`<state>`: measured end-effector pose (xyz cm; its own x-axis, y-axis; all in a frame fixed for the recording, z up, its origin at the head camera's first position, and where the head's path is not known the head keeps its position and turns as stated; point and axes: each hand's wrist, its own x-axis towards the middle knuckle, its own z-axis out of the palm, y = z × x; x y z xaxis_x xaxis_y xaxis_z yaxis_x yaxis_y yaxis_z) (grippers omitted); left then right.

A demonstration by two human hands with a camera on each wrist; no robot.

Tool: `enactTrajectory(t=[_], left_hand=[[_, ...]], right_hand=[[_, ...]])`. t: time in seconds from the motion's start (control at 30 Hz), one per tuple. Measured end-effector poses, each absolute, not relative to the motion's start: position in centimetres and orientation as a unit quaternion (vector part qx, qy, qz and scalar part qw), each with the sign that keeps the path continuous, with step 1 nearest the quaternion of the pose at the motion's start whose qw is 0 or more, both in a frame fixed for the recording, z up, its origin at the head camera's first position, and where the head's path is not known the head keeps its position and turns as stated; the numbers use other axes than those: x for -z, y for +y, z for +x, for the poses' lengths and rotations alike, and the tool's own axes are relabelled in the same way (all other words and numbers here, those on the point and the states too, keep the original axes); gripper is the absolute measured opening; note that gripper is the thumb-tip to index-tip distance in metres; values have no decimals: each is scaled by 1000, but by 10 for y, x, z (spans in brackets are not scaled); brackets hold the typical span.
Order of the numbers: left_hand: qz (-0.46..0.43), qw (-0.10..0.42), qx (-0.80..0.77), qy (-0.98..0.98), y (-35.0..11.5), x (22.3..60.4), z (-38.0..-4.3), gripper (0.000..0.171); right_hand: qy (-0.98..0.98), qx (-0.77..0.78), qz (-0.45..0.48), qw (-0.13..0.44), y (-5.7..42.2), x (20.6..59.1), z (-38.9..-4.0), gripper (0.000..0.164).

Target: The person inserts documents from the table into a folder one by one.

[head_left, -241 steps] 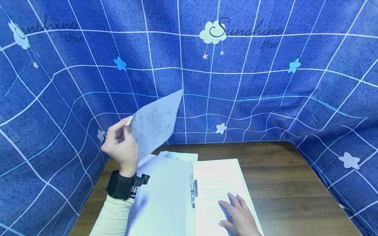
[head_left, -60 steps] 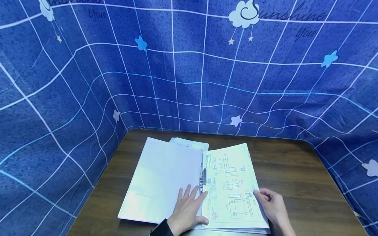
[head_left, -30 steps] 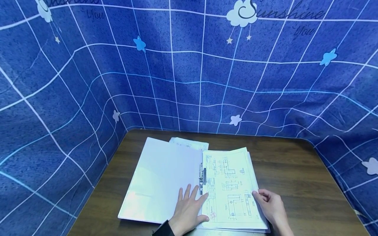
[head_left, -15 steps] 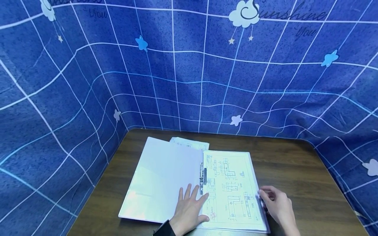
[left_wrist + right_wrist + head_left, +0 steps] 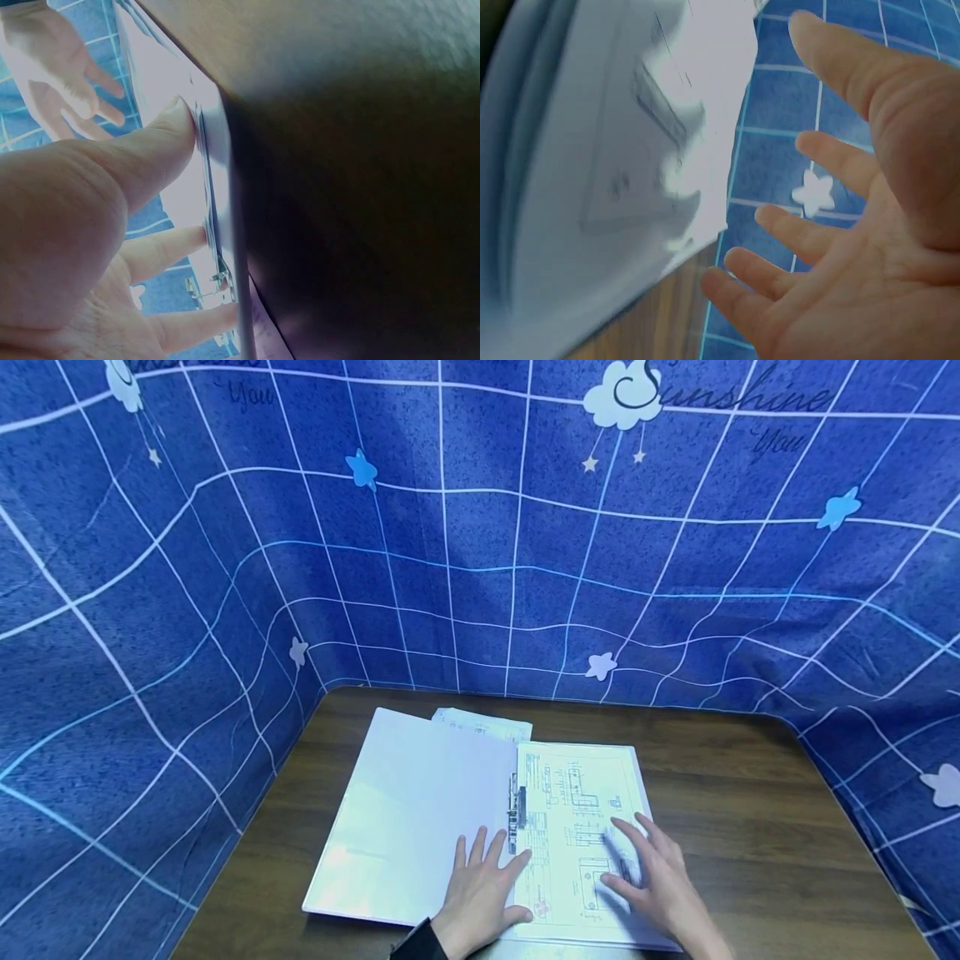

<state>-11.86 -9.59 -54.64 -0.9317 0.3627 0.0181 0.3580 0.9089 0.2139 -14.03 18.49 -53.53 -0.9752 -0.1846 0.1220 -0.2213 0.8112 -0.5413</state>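
An open white folder (image 5: 405, 814) lies on the table, its metal clip (image 5: 517, 806) along the spine. Sheets with a technical drawing (image 5: 558, 860) on top lie on its right side. My left hand (image 5: 480, 893) rests spread across the spine, thumb and forefinger on the left edge of the drawing sheet; the left wrist view shows the thumb (image 5: 169, 142) on the paper. My right hand (image 5: 656, 881) hovers over the right part of the sheet with fingers spread, holding nothing. In the right wrist view a gap shows between its fingers (image 5: 795, 232) and the paper.
Another printed sheet (image 5: 487, 723) sticks out from behind the folder's top edge. The brown wooden table (image 5: 757, 827) extends to both sides. A blue patterned cloth (image 5: 480, 543) hangs around its back and sides.
Earlier my left hand held up a sheet; later my right hand pinched the drawing's right edge. The sheet now lies flat, and the right hand has let go and moved left over it.
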Motion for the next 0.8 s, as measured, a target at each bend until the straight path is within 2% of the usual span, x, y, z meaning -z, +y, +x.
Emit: enactTrajectory(t=[0.2,0.47,0.8], left_hand=[[188,11,-111,976,-97,549,-118,78],[188,10,-110,976,-97,548,-118,78],[192,7,-114,975,-98,546,-120,77]], right_hand=[[-958,-262,114,-23,170,542,-138,81],[-961,-247,125,-13,163,550,-134,81],[-972,-214,90,-46,156,555,-135,75]])
